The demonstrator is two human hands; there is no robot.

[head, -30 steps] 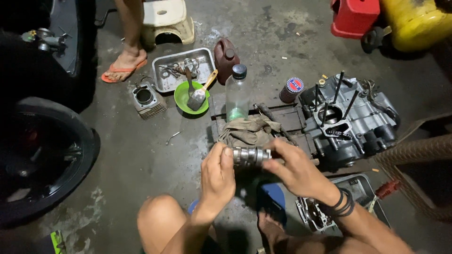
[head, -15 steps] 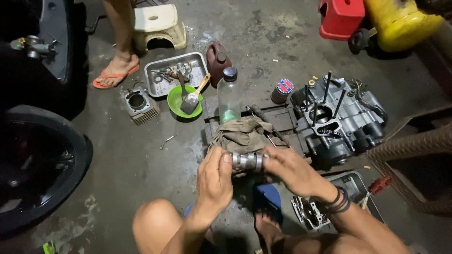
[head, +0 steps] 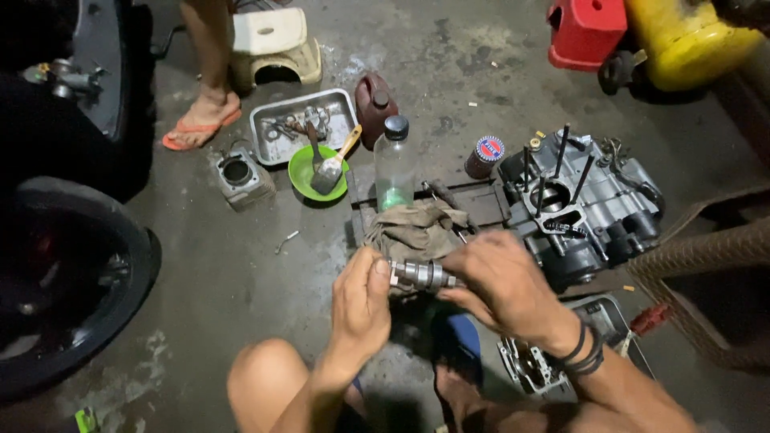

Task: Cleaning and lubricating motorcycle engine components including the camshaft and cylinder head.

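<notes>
Left hand (head: 362,301): clenched on the left end of a short metal gear shaft (head: 425,274), thumb and fingers wrapped round it.
Right hand (head: 501,285): grasping the shaft's right end from above, fingers curled over it; dark bands sit on the wrist.
Gear shaft: held level between both hands, above the floor (head: 241,281), just in front of a crumpled greasy rag (head: 417,227).
Doing it well: a judgement only: the shaft looks oily, so a firm grip at both ends and a level hold over the rag should keep it from slipping; turning it slowly would let each gear face be checked.
Engine case (head: 581,208): to the right of the rag, studs standing upright, near the right hand.
Clear plastic bottle (head: 394,164): upright behind the rag, a dark jug (head: 375,100) beyond it.
Green bowl (head: 318,171): holds a paintbrush, beside a metal tray (head: 265,128) of small parts.
Cylinder block (head: 241,176): on the floor left of the bowl.
Another person: a sandalled foot (head: 200,124) near a plastic stool (head: 275,46), well apart from the work.
</notes>
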